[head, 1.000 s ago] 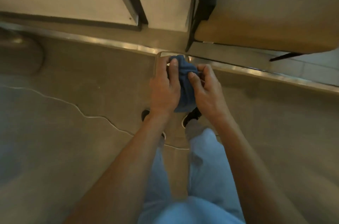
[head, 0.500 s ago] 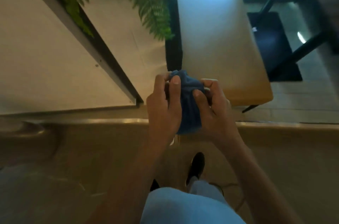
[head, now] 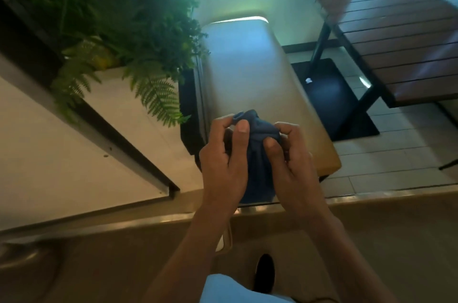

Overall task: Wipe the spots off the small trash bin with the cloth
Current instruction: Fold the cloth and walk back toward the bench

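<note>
A dark blue cloth (head: 257,149) is bunched up between both hands at the middle of the view. My left hand (head: 223,166) grips its left side, with the thumb pressed over the top. My right hand (head: 295,161) grips its right side, thumb on the front of the cloth. Both hands are held in the air above a metal floor strip (head: 99,226). No small trash bin can be made out in this view.
A fern planter (head: 138,59) stands at the upper left. A pale table top (head: 247,64) lies straight ahead beyond the hands. A dark slatted bench (head: 401,40) with black legs stands at the upper right. My shoe (head: 265,273) is on the brown floor below.
The view has tilted upward from the floor to the table, plant and bench. Both hands have kept hold of the blue cloth and have worked it into a tighter bunch.
</note>
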Demonstrator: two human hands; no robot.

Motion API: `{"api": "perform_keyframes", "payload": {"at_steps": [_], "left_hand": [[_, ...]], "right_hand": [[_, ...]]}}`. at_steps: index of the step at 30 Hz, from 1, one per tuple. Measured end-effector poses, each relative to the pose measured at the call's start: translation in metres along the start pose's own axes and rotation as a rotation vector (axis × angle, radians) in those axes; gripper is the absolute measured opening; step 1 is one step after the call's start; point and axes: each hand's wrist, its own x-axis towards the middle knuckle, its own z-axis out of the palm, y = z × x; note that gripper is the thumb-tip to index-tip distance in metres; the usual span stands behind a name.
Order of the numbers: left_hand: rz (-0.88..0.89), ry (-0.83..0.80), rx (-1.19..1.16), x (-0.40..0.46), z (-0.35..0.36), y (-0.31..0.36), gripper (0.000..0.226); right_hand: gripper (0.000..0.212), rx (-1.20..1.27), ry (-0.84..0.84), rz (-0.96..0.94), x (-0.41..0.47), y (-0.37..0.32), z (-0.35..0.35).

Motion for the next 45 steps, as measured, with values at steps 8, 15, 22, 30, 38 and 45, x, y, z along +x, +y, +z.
{"api": "perform_keyframes", "payload": {"at_steps": [8, 15, 22, 30, 38, 45], "left_hand": [[0.030, -0.043, -0.058, 0.005, 0.054, 0.009, 0.026], [0.040, -0.163, -0.091, -0.005, 0.085, 0.025, 0.026], [0.076, -0.326, -0.150, -0.024, 0.099, 0.038, 0.005], [0.113, -0.513, -0.282, -0.044, 0.113, 0.036, 0.007], [0.018, -0.737, -0.306, -0.082, 0.138, 0.030, 0.018], [0.014, -0.871, -0.220, -0.121, 0.187, 0.029, 0.010]], "right_hand": [[0.021, -0.048, 0.097, 0.072, 0.006, 0.005, -0.052], [0.020, 0.001, 0.223, 0.109, -0.014, 0.006, -0.084], [0.025, 0.006, 0.411, 0.156, -0.048, 0.009, -0.096], [0.027, 0.014, 0.571, 0.234, -0.086, 0.008, -0.100], [0.013, 0.069, 0.685, 0.322, -0.131, 0.033, -0.117], [0.012, 0.135, 0.755, 0.401, -0.169, 0.070, -0.155]]}}
